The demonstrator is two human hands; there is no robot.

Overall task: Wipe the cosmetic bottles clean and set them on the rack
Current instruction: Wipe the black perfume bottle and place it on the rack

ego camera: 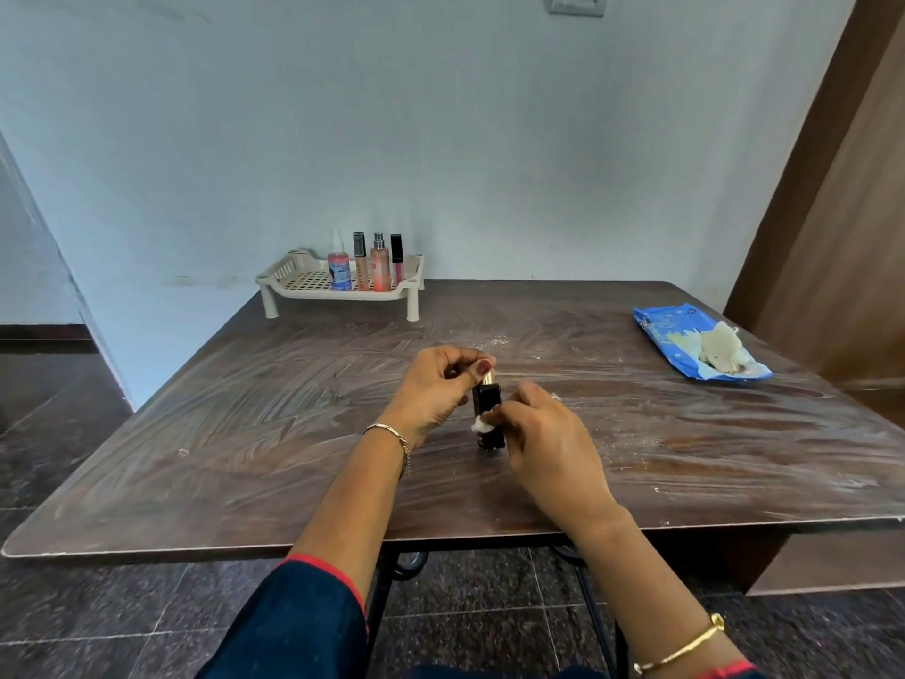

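Beyond the hands' black bottle (488,418), four bottles (365,262) fill the rack (294,286).

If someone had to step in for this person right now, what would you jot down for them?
Left hand: holds the black bottle by its gold top, upright on the table.
Right hand: presses a white wipe against the bottle's side.
Rack at the table's far edge: four bottles already stand in it, toward its right side.
Blue wipes pack lies far right, with a crumpled used wipe on it.
Done: four bottles racked.
Left: finish wiping the black bottle, then set it on the rack. No other loose bottles are in view.
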